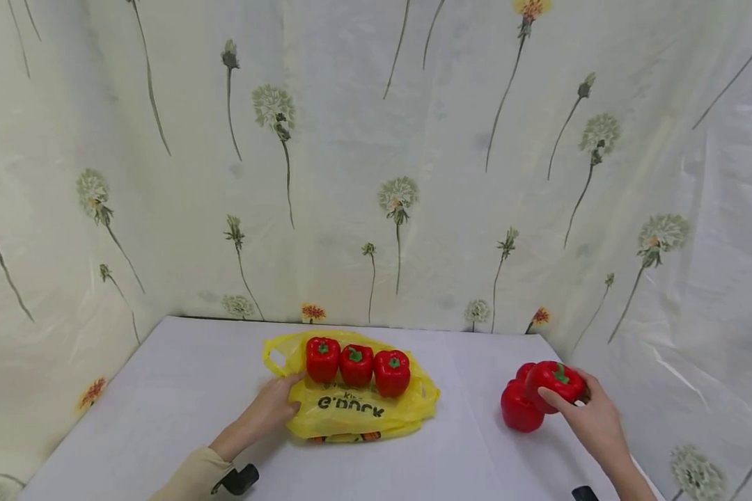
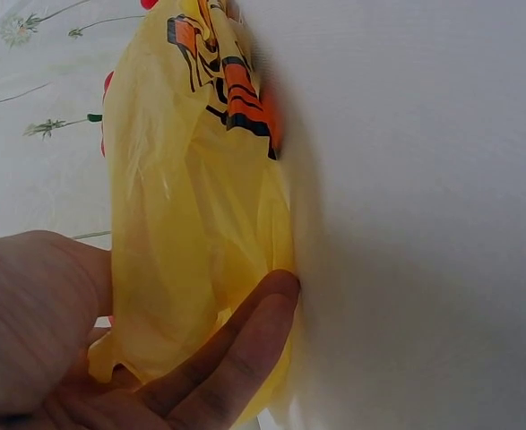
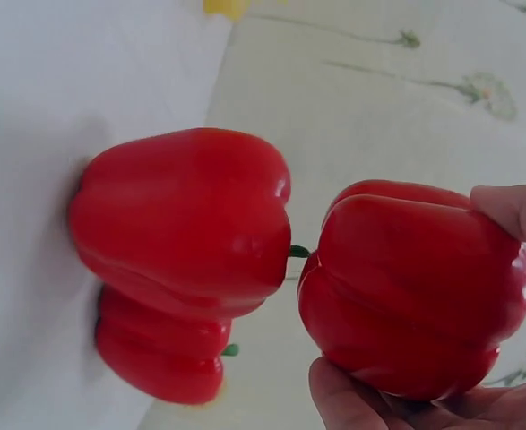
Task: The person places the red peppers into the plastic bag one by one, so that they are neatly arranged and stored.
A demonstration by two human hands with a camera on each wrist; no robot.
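A yellow plastic bag (image 1: 345, 421) lies flat on the table, with three red bell peppers (image 1: 356, 365) in a row on top of it. At the bag's left edge, my left hand (image 1: 276, 403) grips the plastic between thumb and fingers, the fingers (image 2: 236, 358) low beside the tabletop. On the right, my right hand (image 1: 595, 417) holds a red bell pepper (image 1: 548, 386) with a green stem, thumb on one side and fingers on the other. Close to this pepper, two more red bell peppers (image 3: 182, 219) stand on the table, partly hidden by it in the head view.
The white table (image 1: 464, 431) ends at the back against a hanging sheet (image 1: 345, 174) printed with dandelions. More of this sheet borders the left and right sides. Black straps with small dark devices (image 1: 244, 479) sit at the wrists.
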